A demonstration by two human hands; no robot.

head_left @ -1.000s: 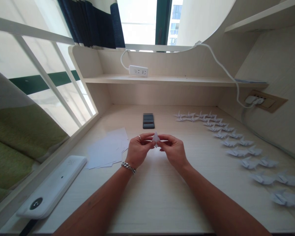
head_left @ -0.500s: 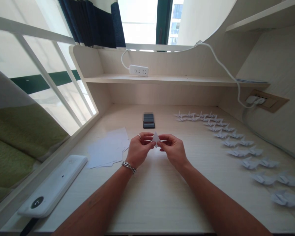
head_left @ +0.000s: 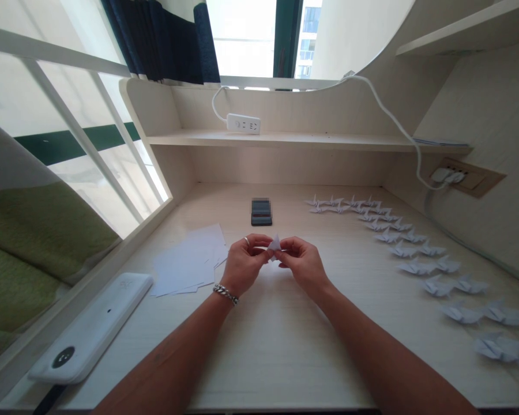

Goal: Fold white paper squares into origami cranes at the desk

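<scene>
Between my two hands, over the middle of the desk, is a small white piece of folded paper (head_left: 275, 244) with a pointed top. My left hand (head_left: 246, 262) pinches its left side between thumb and fingers; a ring and a chain bracelet show on that hand and wrist. From the other side my right hand (head_left: 301, 260) grips the paper's right edge, fingertips close to those of the left. Parts of the paper are hidden behind the fingers. Loose white paper sheets (head_left: 184, 259) lie left of my left hand.
Several folded paper cranes (head_left: 415, 266) stand in rows along the right side. A small dark object (head_left: 261, 212) lies beyond my hands. At the left edge is a long white device (head_left: 93, 328). A power strip (head_left: 243, 123) sits on the shelf (head_left: 294, 141).
The folded paper has tilted slightly, its tip leaning a little to the right. My right fingers have closed in nearer to my left ones.
</scene>
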